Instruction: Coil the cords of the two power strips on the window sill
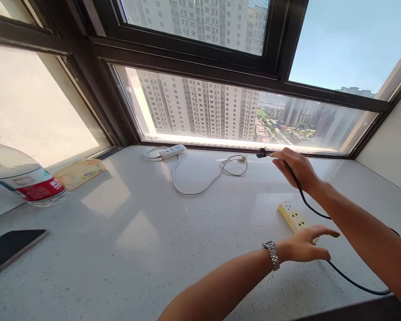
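Observation:
My right hand (296, 168) is raised over the white sill, its fingers pinched on a black cable just behind its black plug (261, 152). The black cable (347, 272) trails back under my right forearm towards the near edge. My left hand (305, 244), with a metal watch at the wrist, hovers with fingers spread over the near end of a yellow power strip (291, 215) lying on the sill. It holds nothing.
A white power strip (172, 151) with a looped white cord (200, 187) lies by the window. A large plastic bottle (23, 178) with a red label, a yellowish packet (80, 172) and a dark phone (10, 247) are at the left.

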`<act>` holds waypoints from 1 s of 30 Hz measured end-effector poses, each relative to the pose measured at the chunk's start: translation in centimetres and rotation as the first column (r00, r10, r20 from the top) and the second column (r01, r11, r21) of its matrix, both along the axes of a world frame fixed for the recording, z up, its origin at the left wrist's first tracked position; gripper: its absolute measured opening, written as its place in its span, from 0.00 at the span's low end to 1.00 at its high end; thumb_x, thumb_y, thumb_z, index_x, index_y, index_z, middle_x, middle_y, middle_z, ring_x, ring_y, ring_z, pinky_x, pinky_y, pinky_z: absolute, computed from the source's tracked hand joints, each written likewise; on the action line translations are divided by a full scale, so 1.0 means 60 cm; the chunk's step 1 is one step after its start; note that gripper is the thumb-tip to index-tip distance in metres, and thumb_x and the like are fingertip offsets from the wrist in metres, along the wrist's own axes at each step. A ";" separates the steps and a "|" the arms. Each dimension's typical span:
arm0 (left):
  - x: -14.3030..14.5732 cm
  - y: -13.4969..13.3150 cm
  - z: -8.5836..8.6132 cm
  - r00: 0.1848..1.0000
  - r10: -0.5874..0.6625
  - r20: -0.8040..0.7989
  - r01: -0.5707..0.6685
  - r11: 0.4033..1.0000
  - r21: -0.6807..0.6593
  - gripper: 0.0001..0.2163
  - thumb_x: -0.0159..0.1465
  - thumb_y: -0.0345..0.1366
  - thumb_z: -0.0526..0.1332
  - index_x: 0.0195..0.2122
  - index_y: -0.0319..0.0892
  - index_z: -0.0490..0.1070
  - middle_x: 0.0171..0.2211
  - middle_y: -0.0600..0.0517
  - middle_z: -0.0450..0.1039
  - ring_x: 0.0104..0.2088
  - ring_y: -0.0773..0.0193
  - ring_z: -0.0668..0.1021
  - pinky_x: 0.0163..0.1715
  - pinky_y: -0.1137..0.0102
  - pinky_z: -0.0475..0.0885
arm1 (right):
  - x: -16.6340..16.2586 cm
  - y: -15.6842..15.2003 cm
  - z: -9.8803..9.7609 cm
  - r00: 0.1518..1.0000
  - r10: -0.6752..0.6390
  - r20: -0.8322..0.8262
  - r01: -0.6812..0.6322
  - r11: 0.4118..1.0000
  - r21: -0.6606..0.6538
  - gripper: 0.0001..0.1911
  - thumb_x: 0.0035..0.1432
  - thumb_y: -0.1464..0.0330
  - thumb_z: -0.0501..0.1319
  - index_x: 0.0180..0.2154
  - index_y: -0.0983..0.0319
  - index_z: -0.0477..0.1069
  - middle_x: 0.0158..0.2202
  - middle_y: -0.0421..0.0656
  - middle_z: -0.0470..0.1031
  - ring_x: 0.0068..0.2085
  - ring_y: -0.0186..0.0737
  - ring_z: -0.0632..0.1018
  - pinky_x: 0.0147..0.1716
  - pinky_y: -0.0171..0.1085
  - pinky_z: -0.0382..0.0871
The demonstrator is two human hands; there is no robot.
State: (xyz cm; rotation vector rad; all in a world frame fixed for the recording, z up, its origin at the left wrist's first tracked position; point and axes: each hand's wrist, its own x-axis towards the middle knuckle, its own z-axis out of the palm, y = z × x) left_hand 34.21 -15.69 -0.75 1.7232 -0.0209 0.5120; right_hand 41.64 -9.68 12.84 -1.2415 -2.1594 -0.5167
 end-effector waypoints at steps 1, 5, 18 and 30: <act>-0.021 0.016 0.003 0.998 0.020 0.055 -0.009 0.978 -0.208 0.15 0.52 0.39 0.60 0.42 0.45 0.75 0.52 0.47 0.71 0.56 0.51 0.67 0.55 0.58 0.58 | -0.016 -0.005 -0.014 0.992 0.116 0.042 -0.113 0.992 -0.063 0.18 0.69 0.60 0.47 0.44 0.61 0.72 0.37 0.45 0.74 0.34 0.37 0.74 0.31 0.35 0.63; -0.128 0.052 -0.021 0.974 0.200 0.106 -0.071 0.714 -0.696 0.15 0.57 0.44 0.56 0.37 0.41 0.76 0.47 0.44 0.74 0.53 0.50 0.69 0.49 0.59 0.63 | -0.059 -0.023 -0.090 0.913 0.403 0.065 -0.389 0.906 -0.166 0.19 0.69 0.61 0.48 0.34 0.61 0.73 0.35 0.43 0.76 0.33 0.34 0.73 0.34 0.34 0.63; -0.298 0.093 -0.014 0.803 0.592 0.062 -0.261 0.444 -0.857 0.18 0.56 0.44 0.65 0.45 0.43 0.71 0.44 0.48 0.73 0.43 0.59 0.75 0.41 0.66 0.71 | -0.157 -0.045 -0.239 0.627 -0.053 -0.777 -0.476 0.764 -0.435 0.29 0.60 0.46 0.50 0.23 0.63 0.68 0.20 0.40 0.67 0.23 0.32 0.68 0.23 0.33 0.60; -0.279 0.169 -0.027 0.377 0.717 -0.587 -0.913 0.395 -0.103 0.05 0.60 0.30 0.51 0.36 0.40 0.63 0.32 0.48 0.72 0.23 0.67 0.74 0.22 0.72 0.69 | -0.118 -0.074 -0.288 0.387 -0.422 -0.820 -0.848 0.186 -0.496 0.29 0.52 0.41 0.55 0.33 0.63 0.67 0.17 0.32 0.62 0.15 0.27 0.61 0.14 0.30 0.53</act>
